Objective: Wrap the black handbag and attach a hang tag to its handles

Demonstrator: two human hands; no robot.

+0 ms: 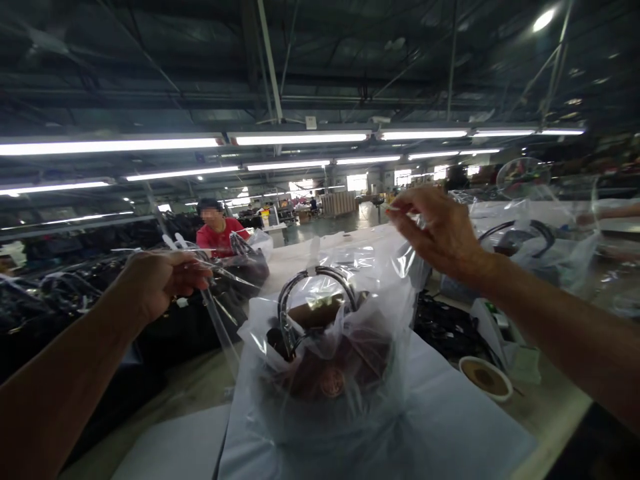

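Observation:
A dark red handbag (340, 367) with round black handles and a round emblem stands in the middle, inside a clear plastic bag (405, 313). White tissue covers parts of it. My left hand (163, 280), at the left, has its fingers closed on the plastic bag's upper edge. On the right, raised above the handbag, my right hand (435, 227) pinches the other side of the plastic near its top. The plastic spreads between the two hands, and the bag's handles stand upright below them.
White paper (450, 407) lies under the handbag. A round tub (485, 378) and a white box (495, 330) are at the right. Another wrapped bag (525, 240) stands behind them. Dark bags fill the left side. A person in red (220, 230) is across the table.

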